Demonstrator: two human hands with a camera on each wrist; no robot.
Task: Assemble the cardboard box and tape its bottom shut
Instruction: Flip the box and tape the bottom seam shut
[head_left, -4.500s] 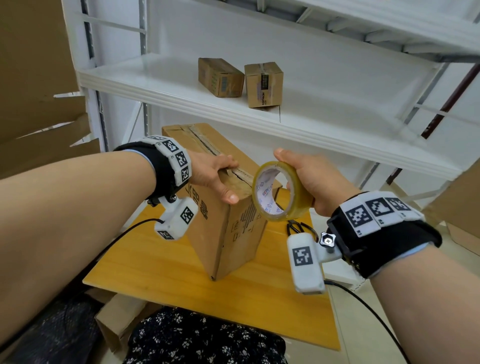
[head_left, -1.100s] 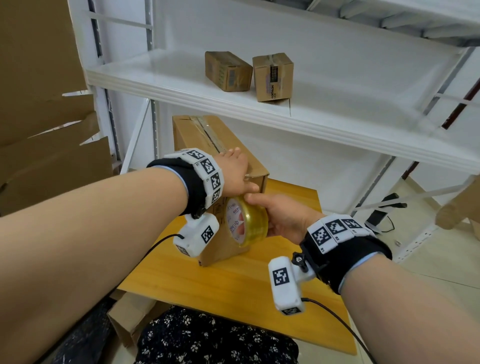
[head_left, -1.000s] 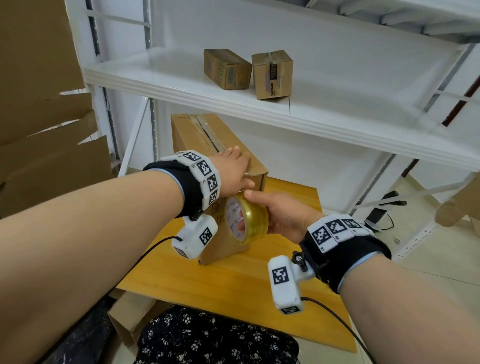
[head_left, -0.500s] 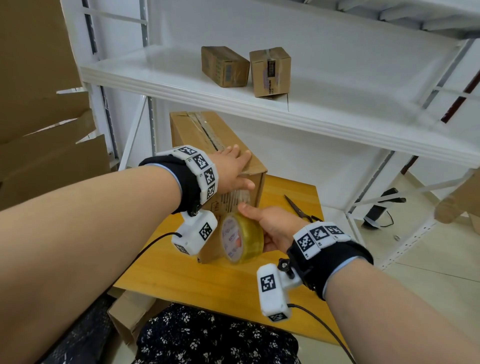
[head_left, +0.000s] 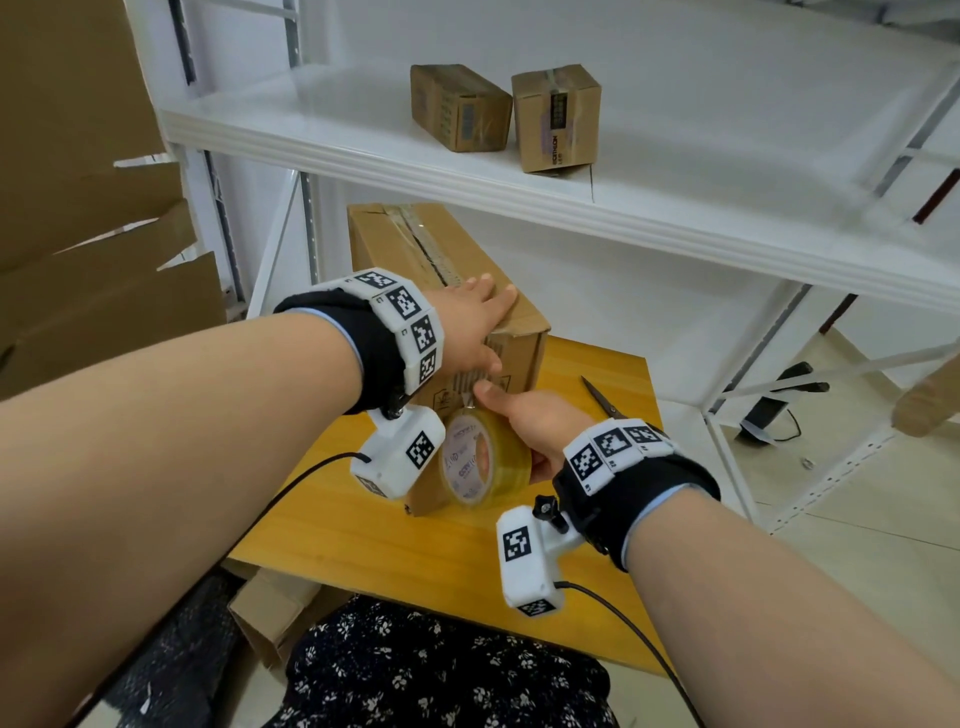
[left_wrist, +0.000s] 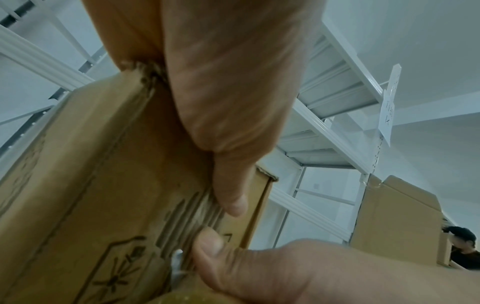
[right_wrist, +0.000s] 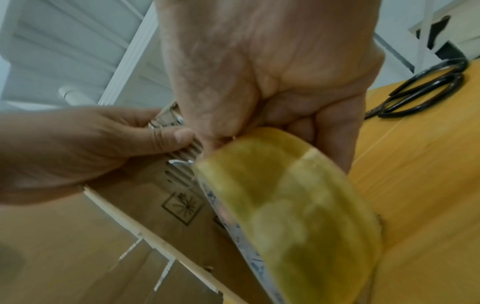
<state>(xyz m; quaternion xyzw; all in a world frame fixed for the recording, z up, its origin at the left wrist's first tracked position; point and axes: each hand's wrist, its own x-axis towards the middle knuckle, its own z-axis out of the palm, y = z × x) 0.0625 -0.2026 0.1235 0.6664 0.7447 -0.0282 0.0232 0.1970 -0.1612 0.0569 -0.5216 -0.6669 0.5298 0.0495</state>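
A tall cardboard box (head_left: 395, 249) stands on the wooden table (head_left: 519, 551), with a tape strip running along its top seam. My left hand (head_left: 467, 332) lies flat on the box top at the near edge. Its thumb (left_wrist: 228, 185) presses down on the near side face (left_wrist: 91, 185). My right hand (head_left: 535, 415) grips the yellowish tape roll (head_left: 475, 462) against that side face, just below the left thumb. In the right wrist view the tape roll (right_wrist: 298, 205) sits under my right hand (right_wrist: 272, 72), edge-on to the box (right_wrist: 130, 205).
Black scissors (head_left: 602, 397) lie on the table right of the box. A white shelf (head_left: 467, 171) overhangs the box and carries two small cartons (head_left: 556, 114). Flattened cardboard (head_left: 93, 234) leans at the left. More cardboard lies under the table's near edge.
My right hand has drawn the tape roll from the box's top edge down its near side face. My left hand has flattened on the top, thumb on the side.
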